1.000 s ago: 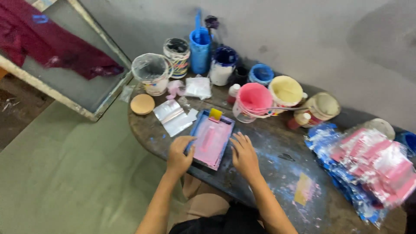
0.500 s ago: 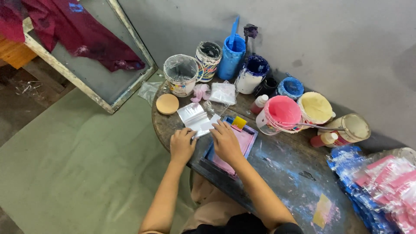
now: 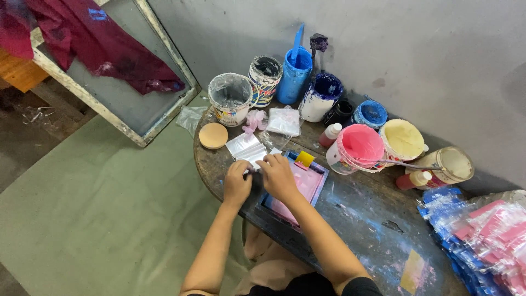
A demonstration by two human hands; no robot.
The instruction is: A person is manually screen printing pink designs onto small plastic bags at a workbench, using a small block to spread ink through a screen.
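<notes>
Both hands meet at the near-left corner of the small blue-framed printing screen (image 3: 298,189), which lies flat on the paint-stained table (image 3: 361,219). The left hand (image 3: 236,183) and the right hand (image 3: 278,176) each close their grip on the edge of a clear plastic pouch (image 3: 247,149) lying just left of the screen, fingers curled and pinching. To do this well, the pouch wants pulling flat and square against the screen's frame, thumbs pressing evenly, clear of the pink paint tub (image 3: 357,148) beyond the screen.
</notes>
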